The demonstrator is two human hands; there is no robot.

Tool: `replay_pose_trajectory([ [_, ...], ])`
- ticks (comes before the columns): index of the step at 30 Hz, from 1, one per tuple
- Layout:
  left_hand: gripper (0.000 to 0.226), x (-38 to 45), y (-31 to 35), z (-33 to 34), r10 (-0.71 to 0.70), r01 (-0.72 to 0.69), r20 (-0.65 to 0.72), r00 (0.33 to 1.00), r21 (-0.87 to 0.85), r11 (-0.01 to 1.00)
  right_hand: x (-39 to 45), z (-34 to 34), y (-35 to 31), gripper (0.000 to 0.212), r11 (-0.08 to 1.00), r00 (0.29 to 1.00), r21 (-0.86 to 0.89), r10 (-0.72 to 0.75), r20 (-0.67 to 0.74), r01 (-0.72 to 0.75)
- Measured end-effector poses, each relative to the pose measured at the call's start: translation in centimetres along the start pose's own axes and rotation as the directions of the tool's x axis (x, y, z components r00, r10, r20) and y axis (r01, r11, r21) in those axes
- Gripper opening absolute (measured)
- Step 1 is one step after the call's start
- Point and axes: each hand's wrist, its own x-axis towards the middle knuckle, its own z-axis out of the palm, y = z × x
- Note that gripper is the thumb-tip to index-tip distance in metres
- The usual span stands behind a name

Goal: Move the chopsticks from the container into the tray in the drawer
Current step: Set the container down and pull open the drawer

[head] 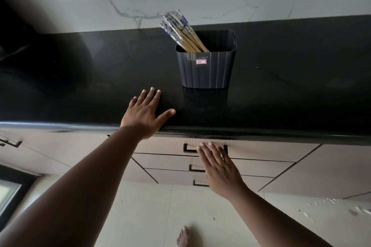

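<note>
Pale floor tiles [150, 216] lie nearest me, with one bare foot [183, 235] on them. Just past that, my right hand [217, 168] reaches with straight, flat fingers for the handle of the top drawer [160, 147], holding nothing. I count three drawers stacked there, all closed, so I cannot see the tray yet. Above the top drawer, my left hand [145, 111] rests flat on the black counter [291, 96], fingers spread wide. Farther back from the top drawer stands one dark container [206, 70] with a bunch of chopsticks [181, 31] leaning in it; they overlap too much to count. If I yank the drawer hard, the counter could shake and tip the container over.
</note>
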Motion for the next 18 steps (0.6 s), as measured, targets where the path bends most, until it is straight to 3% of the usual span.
replay_pose_trajectory([
  [3, 0.097, 0.1, 0.0, 0.1, -0.002, 0.002, -0.007, 1.000, -0.004, 1.000, 0.4, 0.1, -0.2, 0.071, 0.996, 0.991, 0.021, 0.085, 0.106, -0.088],
  [6, 0.097, 0.1, -0.1, 0.1, -0.005, 0.005, -0.007, 1.000, -0.011, 1.000, 1.1, -0.5, -1.5, 0.065, 0.982, 0.977, 0.030, 0.180, 0.112, -0.184],
  [9, 0.097, 0.1, -0.1, 0.0, -0.007, 0.007, -0.009, 1.000, -0.019, 1.000, 2.0, -1.2, -2.2, 0.051, 0.966, 0.962, 0.040, 0.249, 0.111, -0.255],
  [14, 0.097, 0.1, -0.3, 0.2, -0.008, 0.008, -0.018, 1.000, -0.043, 0.999, 3.6, -2.4, -2.1, 0.013, 0.909, 0.933, 0.215, 0.334, 0.131, -0.356],
  [18, 0.096, 0.1, -0.3, 0.1, -0.006, 0.005, -0.023, 1.000, -0.058, 0.998, 3.6, -2.7, -2.3, 0.013, 0.863, 0.905, 0.285, 0.368, 0.213, -0.418],
])
